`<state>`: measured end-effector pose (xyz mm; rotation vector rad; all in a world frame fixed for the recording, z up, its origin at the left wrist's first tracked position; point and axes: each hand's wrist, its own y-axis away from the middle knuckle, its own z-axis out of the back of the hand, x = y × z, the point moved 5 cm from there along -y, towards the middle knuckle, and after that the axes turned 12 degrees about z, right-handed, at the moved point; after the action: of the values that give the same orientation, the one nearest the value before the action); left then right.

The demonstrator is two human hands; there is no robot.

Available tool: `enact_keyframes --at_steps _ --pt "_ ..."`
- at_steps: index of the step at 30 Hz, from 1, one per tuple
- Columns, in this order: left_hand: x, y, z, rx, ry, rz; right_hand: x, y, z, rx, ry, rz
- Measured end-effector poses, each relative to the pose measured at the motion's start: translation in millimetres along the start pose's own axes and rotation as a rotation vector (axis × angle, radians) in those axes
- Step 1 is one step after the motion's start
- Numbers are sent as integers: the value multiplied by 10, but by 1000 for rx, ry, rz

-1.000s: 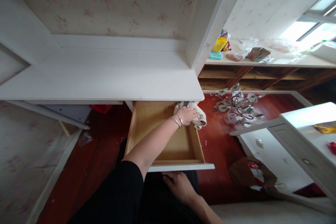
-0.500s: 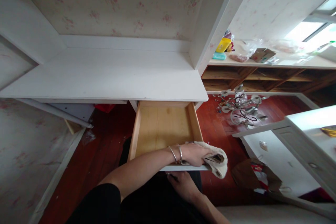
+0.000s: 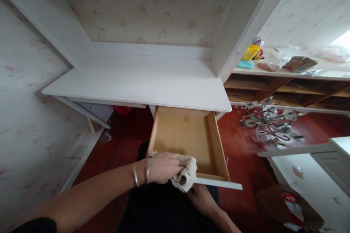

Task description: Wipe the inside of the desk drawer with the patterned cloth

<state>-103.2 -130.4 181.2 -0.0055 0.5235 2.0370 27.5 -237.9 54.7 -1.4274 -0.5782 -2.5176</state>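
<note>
A wooden drawer [image 3: 220,149] is pulled out from beneath a white desk [image 3: 153,83]; the visible inside is bare wood. My left hand [image 3: 164,167], with two silver bangles on its wrist, is closed on a beige cloth [image 3: 190,164]. The cloth is bunched over the drawer's front edge, toward the left side, and partly hangs outside. Below the drawer front, just right of the cloth, is my right hand [image 3: 201,197]; its fingers are in shadow and mostly hidden.
A chandelier [image 3: 270,122] lies on the red wood floor at right, beside small loose parts. Behind it, a low shelf unit [image 3: 290,72] bears a yellow container, bags and a box. A white cabinet [image 3: 328,160] and a brown bag [image 3: 281,204] are at lower right.
My left hand has moved the cloth leftward along the drawer's front edge, away from the right corner. The view has shifted left, and my right hand stays low by the drawer front.
</note>
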Motion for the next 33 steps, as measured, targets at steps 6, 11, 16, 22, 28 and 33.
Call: enact_keyframes --at_steps 6,11,16,22,28,33 --pt "367 606 -21 -102 -85 143 68 -6 44 32 62 18" --pt "505 632 217 -280 -124 159 69 -11 20 11 78 1" --pt "857 536 85 -359 -236 255 77 10 0 0 94 -37" --pt "1402 228 -206 -422 -203 368 36 8 -40 -7 99 -52" --pt "1839 -237 103 -472 -109 487 117 -10 21 -2 87 -15" --pt "1917 -381 250 -420 -23 541 165 -26 69 -7 35 5"
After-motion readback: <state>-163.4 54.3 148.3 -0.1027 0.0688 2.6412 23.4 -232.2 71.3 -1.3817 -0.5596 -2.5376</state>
